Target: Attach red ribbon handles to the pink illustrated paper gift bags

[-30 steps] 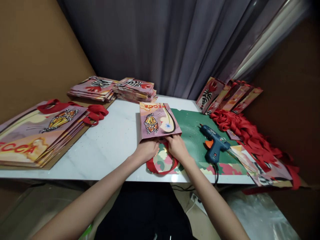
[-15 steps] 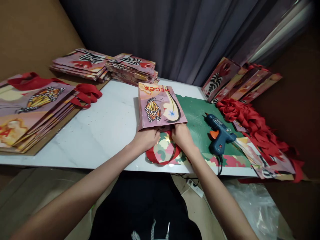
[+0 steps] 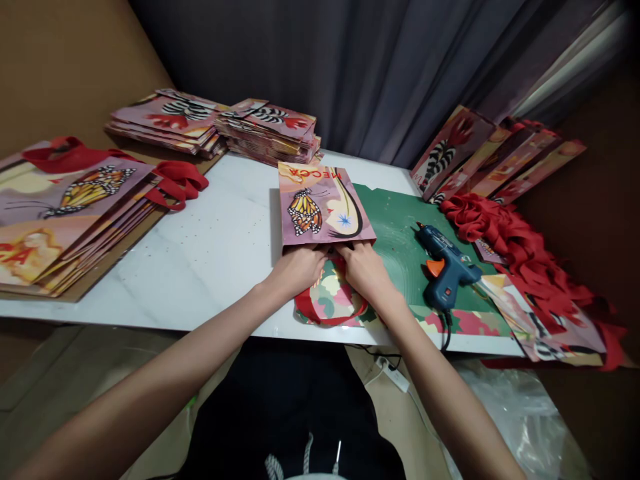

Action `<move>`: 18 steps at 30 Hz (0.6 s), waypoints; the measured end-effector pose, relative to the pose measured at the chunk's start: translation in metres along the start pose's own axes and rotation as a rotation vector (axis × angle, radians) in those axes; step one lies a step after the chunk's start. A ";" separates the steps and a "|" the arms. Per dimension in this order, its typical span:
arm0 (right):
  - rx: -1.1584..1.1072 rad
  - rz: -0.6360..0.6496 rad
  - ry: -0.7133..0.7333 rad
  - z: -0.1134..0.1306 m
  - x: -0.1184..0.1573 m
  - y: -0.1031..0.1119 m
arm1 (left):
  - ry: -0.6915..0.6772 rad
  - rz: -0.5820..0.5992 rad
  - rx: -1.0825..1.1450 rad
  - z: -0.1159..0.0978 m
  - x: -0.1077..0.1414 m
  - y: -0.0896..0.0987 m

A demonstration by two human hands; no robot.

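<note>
A printed paper bag (image 3: pixel 320 210) with a butterfly and red MECCA lettering lies on the table, its mouth toward me. My left hand (image 3: pixel 303 263) is at the left of the mouth, its fingers bent round the bag's edge and partly hidden inside. On the right of the same edge, my right hand (image 3: pixel 361 267) grips with fingers reaching in under the top panel. The fingertips of both hands cannot be seen. A red ribbon handle (image 3: pixel 327 322) loops out of the mouth below my hands, over a camouflage-patterned sheet (image 3: pixel 345 293).
A blue glue gun (image 3: pixel 445 267) rests on the green mat (image 3: pixel 395 220) to the right. Beyond it are red ribbons (image 3: pixel 525 260) and standing bags (image 3: pixel 455 153). Flat bags are stacked at the left (image 3: pixel 75 220) and back (image 3: pixel 270 130). Dark curtains hang behind.
My fingers have shifted at the bag's mouth, the right hand's now spread further along its edge. The bag stays in about the same place. The view has tilted slightly.
</note>
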State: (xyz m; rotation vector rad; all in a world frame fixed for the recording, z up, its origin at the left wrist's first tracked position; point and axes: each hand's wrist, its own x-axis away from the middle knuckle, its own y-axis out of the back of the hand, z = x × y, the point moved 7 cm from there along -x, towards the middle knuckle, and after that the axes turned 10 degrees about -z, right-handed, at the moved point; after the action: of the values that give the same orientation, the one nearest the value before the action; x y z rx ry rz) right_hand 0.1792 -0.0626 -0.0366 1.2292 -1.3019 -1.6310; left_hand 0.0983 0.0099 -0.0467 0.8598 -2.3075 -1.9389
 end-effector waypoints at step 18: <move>0.050 0.112 -0.096 0.001 0.000 0.008 | 0.022 0.010 -0.033 0.008 0.005 0.021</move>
State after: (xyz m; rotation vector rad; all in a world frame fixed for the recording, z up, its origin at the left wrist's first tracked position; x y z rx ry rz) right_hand 0.1781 -0.0644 -0.0288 1.0989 -1.4520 -1.6029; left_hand 0.0826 0.0169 -0.0312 0.8604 -2.2571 -1.9470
